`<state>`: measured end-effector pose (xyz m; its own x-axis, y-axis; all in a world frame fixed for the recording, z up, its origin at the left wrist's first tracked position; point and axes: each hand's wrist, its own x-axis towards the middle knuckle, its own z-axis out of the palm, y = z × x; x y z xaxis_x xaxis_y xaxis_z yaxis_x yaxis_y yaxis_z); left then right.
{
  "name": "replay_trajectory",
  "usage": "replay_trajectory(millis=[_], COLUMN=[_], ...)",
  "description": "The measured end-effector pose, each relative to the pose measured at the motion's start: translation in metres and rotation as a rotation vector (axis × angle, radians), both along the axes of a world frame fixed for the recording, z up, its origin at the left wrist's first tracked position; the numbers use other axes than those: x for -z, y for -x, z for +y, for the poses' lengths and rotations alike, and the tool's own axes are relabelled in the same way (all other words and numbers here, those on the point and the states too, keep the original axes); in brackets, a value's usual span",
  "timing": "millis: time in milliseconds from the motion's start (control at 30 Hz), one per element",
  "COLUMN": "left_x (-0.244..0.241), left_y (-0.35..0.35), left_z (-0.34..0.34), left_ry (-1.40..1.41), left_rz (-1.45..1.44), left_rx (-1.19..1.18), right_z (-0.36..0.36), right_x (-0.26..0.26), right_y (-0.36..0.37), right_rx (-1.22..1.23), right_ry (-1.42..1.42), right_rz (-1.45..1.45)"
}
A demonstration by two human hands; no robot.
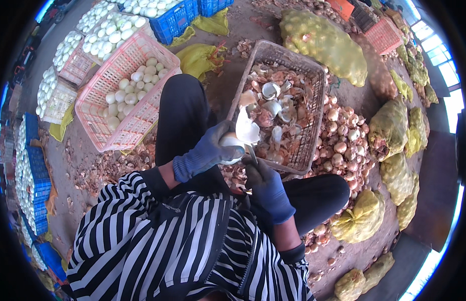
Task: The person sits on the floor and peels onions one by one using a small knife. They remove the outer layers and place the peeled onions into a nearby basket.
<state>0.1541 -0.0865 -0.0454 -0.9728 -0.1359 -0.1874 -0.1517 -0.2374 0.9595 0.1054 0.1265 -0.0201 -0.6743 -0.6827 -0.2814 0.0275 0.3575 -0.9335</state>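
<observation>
My left hand (pixel 214 148), in a blue knit glove with a dark palm, is closed around a partly peeled onion (pixel 231 142). A white, cupped piece of onion skin (pixel 247 126) stands off the onion's far side. My right hand (pixel 264 180), gloved alike, holds a small knife (pixel 251 153) with its blade against the onion and the skin. Just beyond both hands lies a worn plastic crate (pixel 238 90) with brown and white onion peelings (pixel 272 109) in it. The knife's handle is hidden in my right hand.
At the left, a pink crate (pixel 118 141) holds peeled onions (pixel 137 81). Blue crates (pixel 172 22) of peeled onions stand farther off. Unpeeled onions (pixel 340 146) are heaped at the right, beside filled yellow mesh sacks (pixel 323 45). Loose skins (pixel 116 169) litter the floor.
</observation>
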Motion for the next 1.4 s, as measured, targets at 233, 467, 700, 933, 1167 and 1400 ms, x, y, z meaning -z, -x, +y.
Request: replay_trajectory(millis=[233, 467, 700, 933, 1167, 1400], left_x=[-0.017, -0.008, -0.002, -0.006, -0.020, -0.001], left_y=[-0.005, -0.005, -0.002, 0.001, 0.004, 0.000], left_z=[0.005, 0.004, 0.005, 0.008, 0.001, -0.001], left_ry=[-0.592, -0.653, -0.798, -0.535, -0.187, -0.047], left_rz=[-0.034, -0.105, -0.067, -0.070, -0.062, 0.032], left_rx=[0.143, 0.100, 0.105, 0.118, 0.169, 0.230], right_z=[-0.001, -0.008, -0.015, -0.017, -0.021, -0.016], right_x=[-0.005, 0.015, 0.029, 0.021, -0.007, 0.009], right_y=[0.006, -0.005, 0.006, 0.012, 0.008, 0.008], right_rx=[0.012, 0.091, 0.380, 0.369, 0.227, 0.249], right_ry=[0.037, 0.019, 0.233, 0.374, 0.194, 0.220], right_rz=[0.136, 0.373, -0.166, -0.284, -0.207, -0.146])
